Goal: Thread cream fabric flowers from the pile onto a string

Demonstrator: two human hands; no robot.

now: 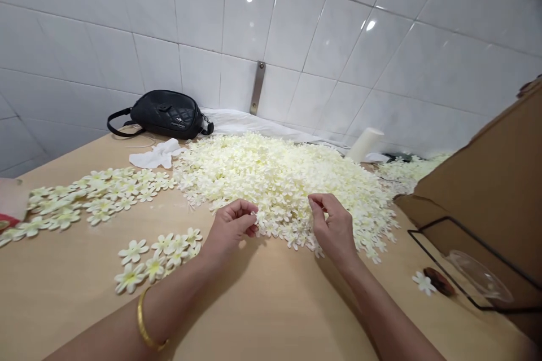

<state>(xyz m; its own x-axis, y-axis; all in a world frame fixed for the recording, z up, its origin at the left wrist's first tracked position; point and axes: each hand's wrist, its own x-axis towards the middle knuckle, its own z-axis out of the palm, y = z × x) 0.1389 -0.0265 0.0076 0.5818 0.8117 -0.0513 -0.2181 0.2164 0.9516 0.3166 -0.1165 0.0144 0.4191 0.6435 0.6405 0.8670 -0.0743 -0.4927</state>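
Note:
A large heap of small pale-yellow artificial flowers [271, 175] lies on the table in front of me. My left hand [231, 228] is at the heap's near edge, thumb and fingers pinched together, with white petals of an artificial flower [259, 219] showing at the fingertips. To its right, my right hand [334, 225] is also closed in a pinch over the front of the heap. Whatever its fingertips hold, if anything, is too small to make out. Larger flowers with yellow-green centres [154, 265] lie in a group beside my left forearm.
More large flowers [101, 194] spread across the left of the table [271, 316]. A black bag [165, 113] and a crumpled white cloth [156, 155] lie behind. At right stand a cardboard box [486, 180] and a black wire frame [444, 271], near a single white flower [424, 283].

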